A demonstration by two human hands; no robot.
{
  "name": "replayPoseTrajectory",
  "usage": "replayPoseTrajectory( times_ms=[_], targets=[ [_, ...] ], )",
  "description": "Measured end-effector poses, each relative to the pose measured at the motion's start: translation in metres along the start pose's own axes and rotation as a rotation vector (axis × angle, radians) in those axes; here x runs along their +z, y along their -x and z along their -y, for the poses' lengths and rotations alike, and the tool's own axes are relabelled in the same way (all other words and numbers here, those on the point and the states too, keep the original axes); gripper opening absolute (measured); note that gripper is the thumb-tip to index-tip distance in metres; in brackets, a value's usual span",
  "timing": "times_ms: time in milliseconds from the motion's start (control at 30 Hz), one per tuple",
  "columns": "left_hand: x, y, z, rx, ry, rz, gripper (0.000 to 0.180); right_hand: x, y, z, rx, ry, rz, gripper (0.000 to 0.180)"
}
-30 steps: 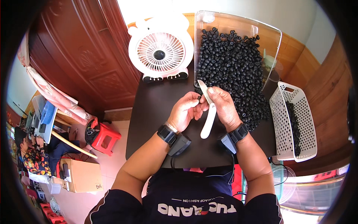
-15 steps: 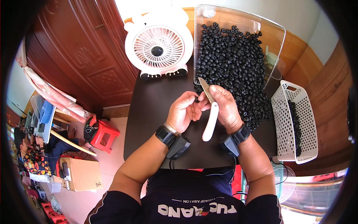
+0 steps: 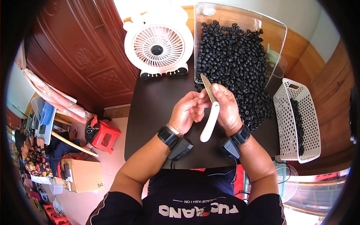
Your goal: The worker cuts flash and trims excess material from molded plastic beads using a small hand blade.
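Observation:
A folding knife [image 3: 210,122] with a white handle is gripped in my right hand [image 3: 227,108], its blade pointing up and away from me. My left hand [image 3: 185,112] is beside the blade, palm turned up, with thumb and fingers curled together. Whatever those left fingers pinch is hidden. Just beyond both hands, a heap of small round black parts [image 3: 234,56] with holes in them spills from a clear plastic bin [image 3: 279,56] onto the dark table [image 3: 150,123].
At the table's far left stands a white animal-shaped fan [image 3: 157,48]. A white perforated basket [image 3: 311,131] holding black pieces is at the right. On the floor to the left are a red stool [image 3: 107,137] and a cardboard box [image 3: 84,174]; another person [image 3: 35,159] sits beyond.
A small black part showed at my left fingertips before and is now out of sight. The left fingers have drawn closer around the blade. The knife has barely shifted.

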State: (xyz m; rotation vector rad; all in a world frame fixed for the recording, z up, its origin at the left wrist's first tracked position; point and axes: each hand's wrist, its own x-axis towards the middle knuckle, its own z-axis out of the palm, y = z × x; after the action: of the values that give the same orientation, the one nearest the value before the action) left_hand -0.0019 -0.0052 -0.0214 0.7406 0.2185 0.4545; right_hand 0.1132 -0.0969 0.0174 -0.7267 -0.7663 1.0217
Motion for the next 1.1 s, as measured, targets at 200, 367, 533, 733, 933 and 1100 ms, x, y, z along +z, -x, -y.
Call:
replayPoseTrajectory(
  times_ms=[200, 367, 533, 733, 933, 1100],
  targets=[
    [-0.004, 0.001, 0.003, 0.016, -0.133, 0.042, 0.019, 0.003, 0.003, -0.002, -0.009, -0.008, -0.112, 0.035],
    [0.007, 0.003, 0.010, 0.085, -0.248, -0.052, 0.023, 0.005, 0.002, 0.001, -0.016, -0.016, -0.218, 0.034],
    [-0.003, 0.003, 0.006, 0.086, -0.201, 0.018, 0.029, 0.001, 0.002, 0.000, 0.012, -0.044, -0.192, 0.033],
    [0.008, 0.001, 0.000, 0.069, -0.221, -0.002, 0.026, -0.006, -0.001, 0.000, -0.052, -0.035, -0.198, 0.031],
    [0.002, 0.002, -0.001, 0.073, -0.279, 0.014, 0.026, -0.012, -0.003, 0.004, 0.008, -0.063, -0.101, 0.034],
    [0.002, 0.005, -0.009, 0.093, -0.169, 0.097, 0.029, -0.014, -0.004, 0.008, -0.053, 0.184, -0.136, 0.034]
  ],
)
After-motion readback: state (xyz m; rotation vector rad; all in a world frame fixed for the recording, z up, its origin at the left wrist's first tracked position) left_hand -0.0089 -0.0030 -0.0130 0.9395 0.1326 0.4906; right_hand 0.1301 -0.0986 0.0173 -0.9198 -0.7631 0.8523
